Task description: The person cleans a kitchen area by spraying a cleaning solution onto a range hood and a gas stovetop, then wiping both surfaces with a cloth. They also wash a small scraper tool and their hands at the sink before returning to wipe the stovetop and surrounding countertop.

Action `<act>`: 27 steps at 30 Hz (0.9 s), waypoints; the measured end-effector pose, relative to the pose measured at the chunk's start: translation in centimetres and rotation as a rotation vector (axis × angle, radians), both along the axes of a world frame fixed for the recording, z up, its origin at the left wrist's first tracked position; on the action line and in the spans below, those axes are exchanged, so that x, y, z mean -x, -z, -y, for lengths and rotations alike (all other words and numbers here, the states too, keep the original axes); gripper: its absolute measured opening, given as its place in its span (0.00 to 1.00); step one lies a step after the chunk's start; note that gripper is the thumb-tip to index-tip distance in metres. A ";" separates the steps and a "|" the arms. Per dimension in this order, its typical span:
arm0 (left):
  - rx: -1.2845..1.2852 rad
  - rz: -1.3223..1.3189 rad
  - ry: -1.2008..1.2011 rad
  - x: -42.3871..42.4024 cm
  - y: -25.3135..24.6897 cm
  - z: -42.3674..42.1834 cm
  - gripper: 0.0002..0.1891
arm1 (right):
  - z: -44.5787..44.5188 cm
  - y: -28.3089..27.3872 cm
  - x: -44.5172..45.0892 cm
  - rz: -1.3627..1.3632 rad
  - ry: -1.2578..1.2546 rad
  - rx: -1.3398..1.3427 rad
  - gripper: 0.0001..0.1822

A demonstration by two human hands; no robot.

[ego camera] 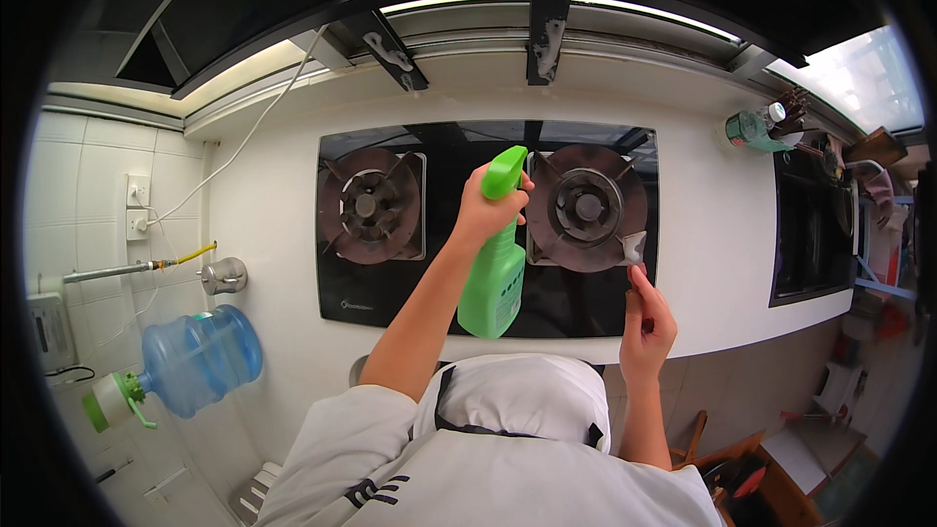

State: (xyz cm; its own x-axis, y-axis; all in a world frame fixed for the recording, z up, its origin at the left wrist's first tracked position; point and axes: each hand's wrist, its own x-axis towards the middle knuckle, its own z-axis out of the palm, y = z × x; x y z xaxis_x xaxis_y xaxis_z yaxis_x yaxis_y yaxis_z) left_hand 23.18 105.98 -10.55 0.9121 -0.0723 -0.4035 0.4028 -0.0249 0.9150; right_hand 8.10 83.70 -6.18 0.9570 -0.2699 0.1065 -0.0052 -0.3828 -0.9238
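My left hand (492, 208) grips the neck of a green plastic spray bottle (492, 293) just below its bright green trigger head (506, 170). The bottle is over the middle of a black glass gas hob (468, 139), between the left burner (366, 205) and the right burner (588, 206). Near the hob's front right corner is my right hand (648, 322), its thumb and fingers drawn together. A small white piece (635, 245) shows just beyond those fingertips, at the corner of the right burner; whether the fingers hold it is unclear.
White foam (549, 44) clings to the dark range-hood struts (538, 15) above the hob. On the white countertop (710, 234) stand a clear bottle (750, 126) and a black sink (812, 234) to the right. At left are a metal pot (224, 276), a blue water jug (201, 359) and a hanging cable (252, 128).
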 end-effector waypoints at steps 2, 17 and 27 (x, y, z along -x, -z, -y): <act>-0.022 0.007 0.090 0.3 0.4 1.0 0.06 | 0.3 -0.3 0.5 -0.026 -0.004 -0.011 0.18; 0.010 0.141 0.000 3.5 -1.0 -0.7 0.22 | 1.5 -1.8 2.2 0.024 0.042 0.021 0.17; -0.218 -0.055 -0.328 7.2 -5.5 -18.1 0.09 | 1.4 -1.3 2.5 0.068 -0.023 -0.005 0.17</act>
